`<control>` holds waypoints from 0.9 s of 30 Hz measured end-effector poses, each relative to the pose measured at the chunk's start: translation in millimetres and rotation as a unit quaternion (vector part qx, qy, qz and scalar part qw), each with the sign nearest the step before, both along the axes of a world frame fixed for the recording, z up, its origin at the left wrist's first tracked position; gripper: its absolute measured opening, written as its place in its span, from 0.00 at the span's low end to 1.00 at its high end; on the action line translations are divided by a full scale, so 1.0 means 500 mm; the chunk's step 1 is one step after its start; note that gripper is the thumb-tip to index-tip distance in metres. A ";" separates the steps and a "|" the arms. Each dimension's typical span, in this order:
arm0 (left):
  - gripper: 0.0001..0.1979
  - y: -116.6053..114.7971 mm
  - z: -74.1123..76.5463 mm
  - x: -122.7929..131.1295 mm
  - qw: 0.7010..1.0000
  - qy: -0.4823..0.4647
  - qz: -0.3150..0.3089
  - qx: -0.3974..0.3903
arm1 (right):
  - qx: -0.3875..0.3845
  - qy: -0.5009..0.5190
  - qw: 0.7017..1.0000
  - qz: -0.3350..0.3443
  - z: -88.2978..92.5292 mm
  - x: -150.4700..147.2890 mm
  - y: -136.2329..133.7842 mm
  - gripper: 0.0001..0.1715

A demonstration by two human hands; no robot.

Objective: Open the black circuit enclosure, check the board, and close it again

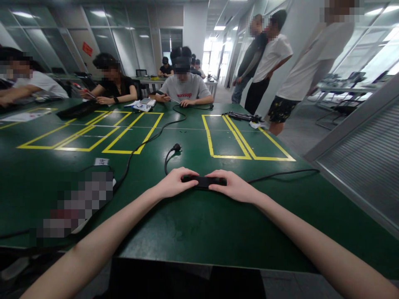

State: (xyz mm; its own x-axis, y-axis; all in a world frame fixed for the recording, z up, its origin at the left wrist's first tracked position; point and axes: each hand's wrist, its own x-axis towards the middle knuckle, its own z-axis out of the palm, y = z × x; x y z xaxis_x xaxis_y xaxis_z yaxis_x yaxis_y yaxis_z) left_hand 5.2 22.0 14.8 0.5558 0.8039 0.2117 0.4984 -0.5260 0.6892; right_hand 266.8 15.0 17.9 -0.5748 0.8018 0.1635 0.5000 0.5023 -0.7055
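Note:
Between my two hands is a black power adapter (204,182), held level at the table surface or just above it; I cannot tell which. My left hand (177,182) grips its left end, the thumb in front and the fingers behind. Around the right end, my right hand (233,185) is closed the same way. A short cord with a black plug (176,147) curves up behind my left hand. From behind my right hand a thin black cable (286,174) runs to the table's right edge. The fingers partly cover both ends of the adapter.
The green table (187,232) carries yellow tape outlines (230,157). At left lies a blurred-out long object (81,203) with a label (101,161) behind it; a long black cord (127,166) crosses the table. A folded black tripod (243,116) is far right. Several people sit or stand beyond.

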 end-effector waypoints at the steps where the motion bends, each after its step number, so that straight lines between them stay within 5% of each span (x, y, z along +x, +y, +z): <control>1: 0.15 -0.002 -0.001 0.001 1.000 0.012 0.001 0.020 | 0.004 -0.002 1.000 0.006 0.001 0.000 0.000 0.17; 9: 0.13 -0.019 0.006 0.014 0.988 0.095 0.000 0.126 | 0.168 0.034 0.984 0.044 -0.006 -0.018 -0.010 0.17; 14: 0.11 -0.021 0.013 0.016 0.982 0.105 -0.015 0.158 | 0.185 -0.101 0.977 -0.016 -0.013 -0.032 -0.015 0.09; 18: 0.13 -0.022 0.006 0.018 0.983 0.106 0.002 0.149 | 0.195 -0.162 0.967 -0.031 -0.017 -0.038 -0.011 0.15; 24: 0.35 -0.021 -0.011 0.021 0.975 0.104 -0.047 0.189 | 0.102 -0.079 0.987 -0.098 -0.014 -0.043 -0.009 0.14; 27: 0.32 -0.018 -0.016 0.027 0.959 0.120 -0.034 0.253 | 0.000 0.017 0.993 -0.114 -0.011 -0.040 -0.009 0.13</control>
State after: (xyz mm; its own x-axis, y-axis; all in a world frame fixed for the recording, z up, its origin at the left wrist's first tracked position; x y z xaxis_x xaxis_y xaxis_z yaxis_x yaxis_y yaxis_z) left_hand 18.5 12.9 6.8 0.6856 0.5918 0.4240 0.5632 -0.8002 0.2061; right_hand 247.0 10.4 12.4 -0.3722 0.9105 0.1802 0.5773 0.3791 -0.7232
